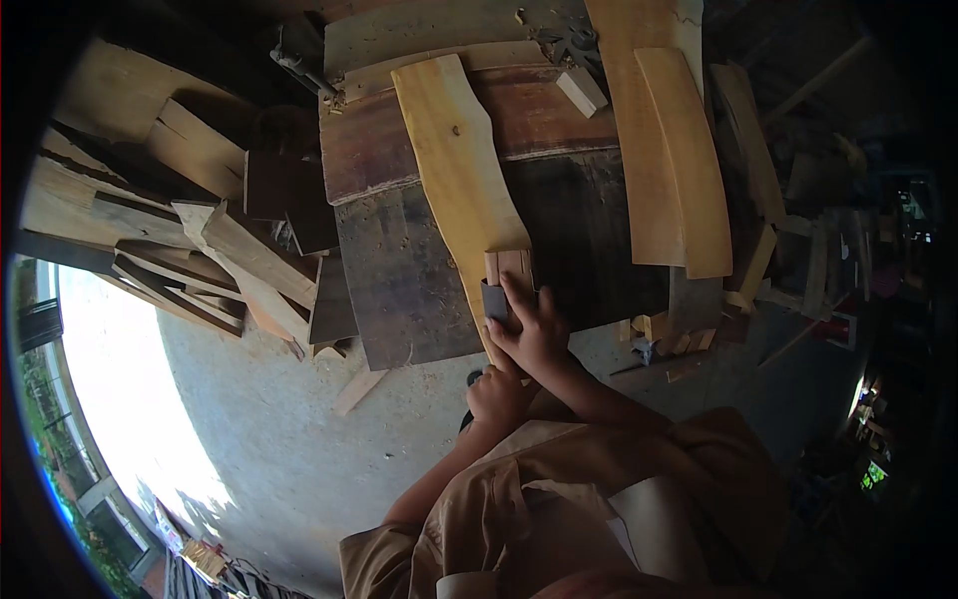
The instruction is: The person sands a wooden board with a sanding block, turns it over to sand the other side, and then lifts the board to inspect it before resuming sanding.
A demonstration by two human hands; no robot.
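Observation:
A long yellowish board (454,140) with a wavy edge and a small knot lies lengthwise on the workbench (399,280), its near end towards me. My right hand (536,334) presses on a wooden block with dark sandpaper around it, a sanding block (509,266), which rests on the board's near part. The index finger lies stretched along the block's top. Just below, my left hand (498,393) is closed at the board's near end, with one finger pointing along its edge. Part of that end is hidden by the hands.
Two wide boards (654,170) lie at the bench's right side. A small pale wood block (582,92) and a dark metal tool (579,45) sit at the back. Planks and offcuts (254,255) are piled at left. More scraps (689,339) lie on the right floor.

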